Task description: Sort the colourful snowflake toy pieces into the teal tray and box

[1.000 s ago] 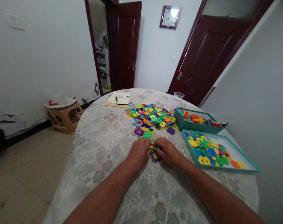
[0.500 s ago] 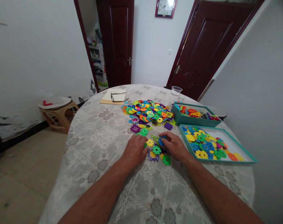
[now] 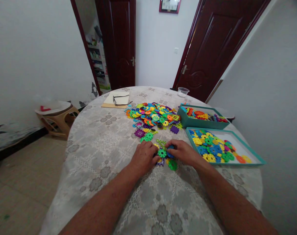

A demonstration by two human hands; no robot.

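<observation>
My left hand (image 3: pixel 144 156) rests on the lace tablecloth (image 3: pixel 109 153) with its fingers curled, the fingertips touching a small cluster of joined plastic snowflake discs (image 3: pixel 163 156). My right hand (image 3: pixel 184 151) lies on the other side of the cluster, fingers pinched on a blue disc (image 3: pixel 170 152). A green disc (image 3: pixel 162 152) lies between the two hands and another green disc (image 3: pixel 172 165) lies just below the right hand. A big pile of many-coloured discs (image 3: pixel 153 118) spreads on the table beyond the hands.
A shallow teal tray (image 3: pixel 248 153) with discs lies at the right, and a deeper teal box (image 3: pixel 187 121) with discs stands behind it. Glasses on a notebook (image 3: pixel 117 99) and a small clear cup (image 3: pixel 182 91) sit at the far edge. A low stool (image 3: pixel 55 116) stands left of the table.
The hands parted, uncovering loose discs between them, then drew together again. My right hand took hold of a blue disc. The view has tilted down a little.
</observation>
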